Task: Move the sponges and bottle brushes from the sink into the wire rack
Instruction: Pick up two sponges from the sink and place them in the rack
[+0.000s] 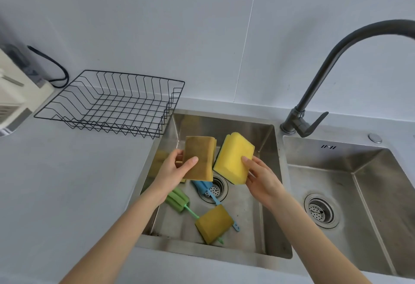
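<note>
A wire rack [110, 102] sits on the counter [67, 182] left of and behind the sink [267, 234]; a tap [318, 86] stands behind the sink's right corner. Above the sink, two hands each hold a sponge; inside it lie two brushes and another sponge [213, 223].
</note>
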Demonstrator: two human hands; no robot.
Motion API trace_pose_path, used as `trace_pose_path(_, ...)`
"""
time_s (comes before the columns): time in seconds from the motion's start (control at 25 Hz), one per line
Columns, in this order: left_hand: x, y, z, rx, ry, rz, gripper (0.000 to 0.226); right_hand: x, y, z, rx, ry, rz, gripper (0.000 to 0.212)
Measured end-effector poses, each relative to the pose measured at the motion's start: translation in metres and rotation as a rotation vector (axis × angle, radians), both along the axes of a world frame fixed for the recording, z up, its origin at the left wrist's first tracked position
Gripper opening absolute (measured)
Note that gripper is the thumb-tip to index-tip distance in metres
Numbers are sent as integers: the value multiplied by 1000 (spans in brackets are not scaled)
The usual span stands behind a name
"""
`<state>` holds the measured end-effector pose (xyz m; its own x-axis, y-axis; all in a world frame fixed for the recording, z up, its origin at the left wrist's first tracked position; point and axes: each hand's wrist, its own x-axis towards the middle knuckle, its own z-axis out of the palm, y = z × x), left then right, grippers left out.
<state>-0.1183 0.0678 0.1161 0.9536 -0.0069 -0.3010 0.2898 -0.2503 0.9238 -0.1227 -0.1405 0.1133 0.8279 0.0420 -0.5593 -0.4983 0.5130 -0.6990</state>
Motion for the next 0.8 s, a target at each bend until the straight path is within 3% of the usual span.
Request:
trace_pose_path(0.2, 12, 37, 10, 21, -71, 28, 24, 5, 27, 12, -89, -76, -11, 28)
trace_pose_path(0.4, 36, 90, 26, 47, -140, 28, 35, 19, 70, 29, -128, -110, -37, 19)
trace_pose_path(0.6, 57, 140, 39, 12, -184, 58, 26, 41, 113, 39, -181, -120, -65, 42)
trace_pose_path(0.8, 75, 178, 42, 16, -196, 107, 33, 71, 148, 46, -265, -145, -30, 46)
